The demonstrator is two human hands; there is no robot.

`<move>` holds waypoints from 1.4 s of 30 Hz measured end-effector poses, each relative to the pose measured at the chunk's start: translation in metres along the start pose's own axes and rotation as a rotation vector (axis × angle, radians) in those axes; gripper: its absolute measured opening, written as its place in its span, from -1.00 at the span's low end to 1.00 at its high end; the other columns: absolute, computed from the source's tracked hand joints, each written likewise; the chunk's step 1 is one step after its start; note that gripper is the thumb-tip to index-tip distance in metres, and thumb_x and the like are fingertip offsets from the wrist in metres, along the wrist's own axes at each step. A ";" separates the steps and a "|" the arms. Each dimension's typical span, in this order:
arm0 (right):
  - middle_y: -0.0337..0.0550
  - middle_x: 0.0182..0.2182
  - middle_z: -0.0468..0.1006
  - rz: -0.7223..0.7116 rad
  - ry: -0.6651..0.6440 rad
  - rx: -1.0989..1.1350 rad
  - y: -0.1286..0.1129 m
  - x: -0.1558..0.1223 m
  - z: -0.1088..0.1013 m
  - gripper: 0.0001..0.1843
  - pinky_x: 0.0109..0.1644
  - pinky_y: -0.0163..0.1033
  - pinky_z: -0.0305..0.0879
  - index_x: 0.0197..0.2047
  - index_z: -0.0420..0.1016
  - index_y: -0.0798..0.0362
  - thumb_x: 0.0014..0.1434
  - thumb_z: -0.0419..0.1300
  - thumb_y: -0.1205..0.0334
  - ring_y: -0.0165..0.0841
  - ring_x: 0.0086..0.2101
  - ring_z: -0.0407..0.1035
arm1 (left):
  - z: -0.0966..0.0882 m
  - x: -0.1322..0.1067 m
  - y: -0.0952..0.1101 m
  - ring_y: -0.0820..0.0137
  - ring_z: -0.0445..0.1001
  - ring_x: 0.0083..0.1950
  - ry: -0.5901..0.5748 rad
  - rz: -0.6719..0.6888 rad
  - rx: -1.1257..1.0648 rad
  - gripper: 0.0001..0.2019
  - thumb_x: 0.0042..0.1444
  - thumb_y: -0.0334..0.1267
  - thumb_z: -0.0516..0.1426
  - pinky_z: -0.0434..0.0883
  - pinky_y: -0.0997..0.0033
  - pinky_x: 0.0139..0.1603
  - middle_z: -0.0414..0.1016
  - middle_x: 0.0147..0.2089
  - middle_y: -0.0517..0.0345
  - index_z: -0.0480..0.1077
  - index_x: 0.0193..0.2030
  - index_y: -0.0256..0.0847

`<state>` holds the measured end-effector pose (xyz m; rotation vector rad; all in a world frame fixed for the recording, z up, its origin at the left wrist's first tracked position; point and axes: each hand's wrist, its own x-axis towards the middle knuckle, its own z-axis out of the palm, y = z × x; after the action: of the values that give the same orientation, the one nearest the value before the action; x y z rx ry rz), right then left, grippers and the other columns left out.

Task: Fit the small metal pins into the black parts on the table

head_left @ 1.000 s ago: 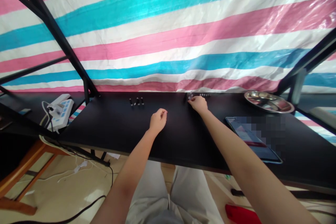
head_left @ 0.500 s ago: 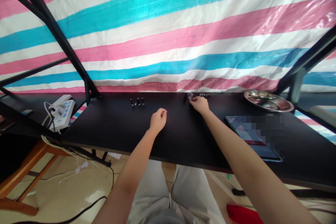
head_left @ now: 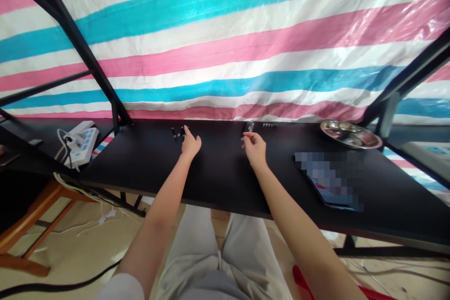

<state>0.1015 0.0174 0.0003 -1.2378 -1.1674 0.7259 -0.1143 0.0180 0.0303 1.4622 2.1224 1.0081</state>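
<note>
My left hand (head_left: 191,143) is over the left part of the black table, index finger stretched out and thumb apart. Its fingertip reaches a small group of short black cylinders with pale ends (head_left: 173,132), partly covered by the hand. My right hand (head_left: 255,149) is near the table's middle, thumb and fingers pinched together; whatever they hold, if anything, is too small to make out. Just beyond it are a small clear piece (head_left: 251,126) and a dark piece (head_left: 245,126). To their right lies a row of several small shiny pieces (head_left: 270,125).
A round metal tray (head_left: 325,127) stands at the back right. Nearer on the right lies a tablet-like device (head_left: 328,197), partly pixelated. A white power strip (head_left: 86,147) with a plug is at the left. Black metal frame bars (head_left: 93,63) rise at both sides before a striped sheet.
My left hand has moved left and away to the black cylinders, its fingers opening. The right hand has drawn back slightly from the clear piece, which stays at the back. The view shifted slightly.
</note>
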 end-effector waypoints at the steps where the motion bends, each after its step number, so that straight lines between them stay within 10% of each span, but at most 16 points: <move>1: -0.17 -0.46 0.46 -0.001 -0.026 0.003 -0.001 -0.003 0.001 -0.71 -0.48 -0.31 0.26 -0.26 0.39 0.12 -0.01 0.07 0.11 -0.49 -0.59 0.25 | -0.002 0.003 0.002 0.08 0.39 0.03 -0.017 -0.009 0.050 -0.22 0.04 -0.24 0.10 0.27 0.20 0.00 0.29 0.13 -0.31 -0.20 0.34 -0.33; 8: -0.18 -0.47 0.43 -0.058 -0.084 -0.006 0.000 -0.008 0.004 -0.70 -0.50 -0.30 0.22 -0.27 0.40 0.12 0.01 0.08 0.08 -0.48 -0.59 0.23 | -0.006 0.014 0.016 0.00 0.37 0.06 -0.093 0.013 0.365 -0.28 0.16 -0.23 -0.06 0.26 0.11 0.00 0.28 0.11 -0.39 -0.37 0.35 -0.42; 15: -0.15 -0.45 0.46 -0.101 -0.136 -0.062 0.007 -0.009 0.006 -0.68 -0.45 -0.29 0.25 -0.25 0.42 0.10 0.04 0.06 0.06 -0.45 -0.55 0.25 | -0.005 0.025 0.008 0.05 0.44 -0.05 -0.008 0.176 0.480 -0.69 0.18 -0.38 -0.09 0.32 0.15 -0.10 0.38 -0.02 -0.33 0.24 0.05 -0.36; 20: -0.15 -0.45 0.47 -0.111 -0.171 -0.077 0.007 -0.010 0.008 -0.68 -0.43 -0.27 0.26 -0.25 0.42 0.09 0.04 0.07 0.04 -0.44 -0.55 0.25 | 0.009 0.014 0.006 0.36 0.48 -0.39 -0.114 0.379 0.048 -0.89 0.13 -0.37 0.00 0.36 0.39 -0.33 0.49 -0.27 -0.01 0.33 -0.24 -0.24; 28: -0.11 -0.39 0.47 -0.164 -0.288 -0.109 0.004 -0.014 0.011 -0.61 -0.28 -0.23 0.27 -0.28 0.38 0.08 0.07 0.05 -0.10 -0.37 -0.41 0.31 | 0.036 -0.036 0.008 0.60 0.35 -0.68 -0.372 0.229 -0.796 -0.79 0.05 -0.24 0.09 0.09 0.61 -0.71 0.49 -0.20 -0.01 0.26 -0.18 -0.27; 42: -0.34 -0.69 0.19 -0.163 -0.392 -0.059 -0.001 -0.021 0.009 -0.54 -0.51 -0.34 0.09 -0.54 0.18 0.02 0.14 -0.05 -0.19 -0.47 -0.62 0.10 | 0.033 -0.050 0.009 0.55 0.40 -0.66 -0.494 0.241 -0.811 -0.71 0.00 -0.15 0.16 0.10 0.61 -0.71 0.52 -0.23 -0.03 0.22 -0.22 -0.27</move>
<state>0.0863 0.0013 -0.0052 -1.0592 -1.6006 0.8378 -0.0676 -0.0144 0.0098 1.3468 1.0169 1.2264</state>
